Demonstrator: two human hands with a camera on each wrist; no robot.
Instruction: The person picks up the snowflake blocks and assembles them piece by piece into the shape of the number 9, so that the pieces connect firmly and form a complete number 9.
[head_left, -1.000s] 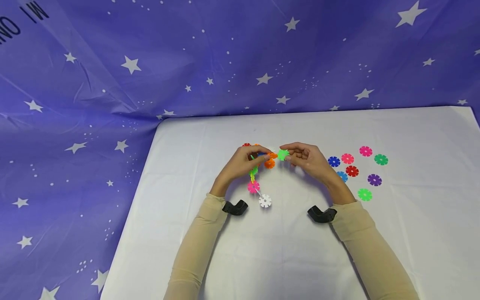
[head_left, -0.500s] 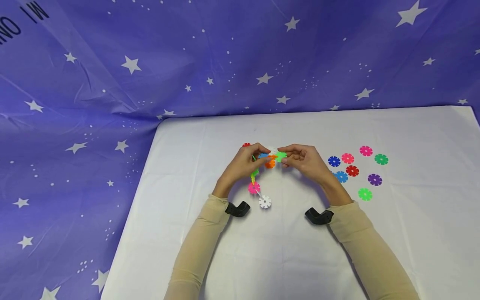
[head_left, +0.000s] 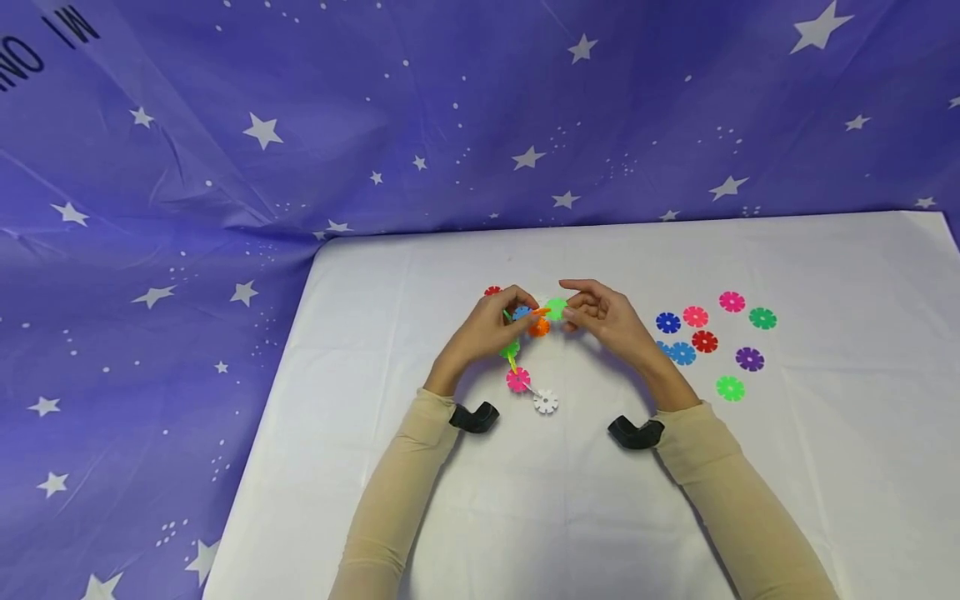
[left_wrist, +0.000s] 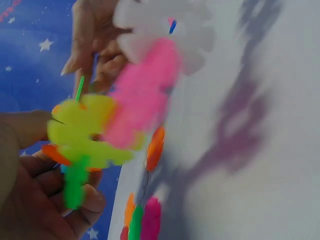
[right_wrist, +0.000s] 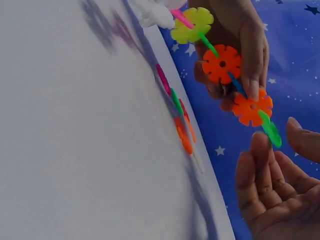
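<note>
A chain of slotted plastic snowflake discs hangs from my left hand (head_left: 487, 329), whose thumb and fingers pinch an orange snowflake disc (right_wrist: 252, 107) near the chain's upper end. Slotted into that orange disc is a bright green disc (head_left: 556, 309). My right hand (head_left: 611, 321) is right beside the green disc; in the right wrist view its thumb stands apart from it and a fingertip is close, contact unclear. Below the left hand dangle a yellow disc (left_wrist: 82, 127), a pink disc (head_left: 517, 380) and a white disc (head_left: 545, 402).
Several loose discs lie on the white table (head_left: 825, 467) at the right, among them a purple disc (head_left: 749, 359) and a dark blue disc (head_left: 668, 322). More discs, including a red disc (head_left: 492, 292), lie behind the left hand. A starry purple cloth (head_left: 480, 108) hangs behind.
The green disc has moved left and now joins the orange one. My right fingers have loosened from it, index finger raised. The chain's lower white and pink discs have swung right.
</note>
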